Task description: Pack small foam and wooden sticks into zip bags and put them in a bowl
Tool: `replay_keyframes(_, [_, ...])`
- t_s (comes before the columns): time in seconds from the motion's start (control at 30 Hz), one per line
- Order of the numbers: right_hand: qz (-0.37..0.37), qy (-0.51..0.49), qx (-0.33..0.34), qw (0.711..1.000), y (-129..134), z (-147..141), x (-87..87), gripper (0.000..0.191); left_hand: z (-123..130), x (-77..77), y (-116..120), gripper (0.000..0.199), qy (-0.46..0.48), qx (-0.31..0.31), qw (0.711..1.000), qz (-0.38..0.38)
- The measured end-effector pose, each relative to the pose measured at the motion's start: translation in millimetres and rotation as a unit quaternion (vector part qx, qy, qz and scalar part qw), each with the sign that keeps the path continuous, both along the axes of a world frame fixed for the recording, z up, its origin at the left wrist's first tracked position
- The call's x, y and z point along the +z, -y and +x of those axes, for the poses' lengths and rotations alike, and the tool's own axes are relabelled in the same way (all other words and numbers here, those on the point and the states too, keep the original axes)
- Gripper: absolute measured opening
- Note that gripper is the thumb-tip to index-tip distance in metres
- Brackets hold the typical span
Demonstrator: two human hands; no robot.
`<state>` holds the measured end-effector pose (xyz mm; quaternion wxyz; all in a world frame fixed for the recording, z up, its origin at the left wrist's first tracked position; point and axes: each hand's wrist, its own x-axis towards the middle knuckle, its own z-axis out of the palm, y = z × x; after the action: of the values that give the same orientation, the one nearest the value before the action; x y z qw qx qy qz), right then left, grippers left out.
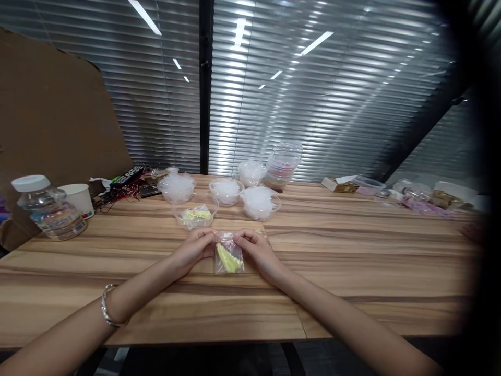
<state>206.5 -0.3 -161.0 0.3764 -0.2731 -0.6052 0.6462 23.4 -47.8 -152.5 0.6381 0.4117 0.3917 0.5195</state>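
A small clear plastic bag (229,259) with yellow strip-like pieces inside hangs between my hands, just above the table. My left hand (199,247) pinches its upper left corner. At the upper right corner, the fingers of my right hand (256,249) are closed on the same bag. Right behind my left hand stands a clear round bowl (194,220) holding more bagged yellow pieces. Farther back are several clear bowls filled with whitish translucent material, such as one bowl (260,203) to the right and another bowl (176,187) to the left.
On the left stand a white-capped plastic jar (50,209), a paper cup (78,199) and tangled electronics (125,183). Stacked clear containers (282,163) rise at the back. A small box (340,184) and assorted wrappings (420,196) lie at the right. Blinds line the back.
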Motion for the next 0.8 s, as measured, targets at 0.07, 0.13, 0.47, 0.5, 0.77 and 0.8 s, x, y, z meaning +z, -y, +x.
replay_keyframes(0.07, [0.014,-0.009,-0.012,1.000,-0.6,0.2,-0.5,0.022,-0.5,0.1,-0.6,0.009,0.003,-0.006,1.000,-0.009])
replay_keyframes(0.13, [0.034,-0.009,-0.021,0.999,-1.0,0.5,-0.6,0.022,-1.3,-0.8,-1.7,0.010,0.002,-0.005,1.000,-0.020])
replay_keyframes(0.47, [0.087,0.026,-0.020,0.996,-0.1,3.2,3.5,0.022,-5.6,-8.0,-5.1,0.008,-0.076,0.050,0.996,0.014])
replay_keyframes(0.5, [0.091,0.032,-0.022,0.995,-0.7,3.7,3.2,0.022,-6.0,-8.4,-4.9,0.009,-0.093,0.057,0.994,0.016])
replay_keyframes(0.77, [0.115,0.059,-0.043,0.991,-0.5,5.0,3.8,0.018,-3.8,-1.1,-1.1,0.010,-0.168,0.060,0.983,0.043])
replay_keyframes(0.8, [0.112,0.058,-0.046,0.991,-0.5,4.8,3.9,0.018,-3.1,0.3,-0.5,0.010,-0.174,0.059,0.982,0.045])
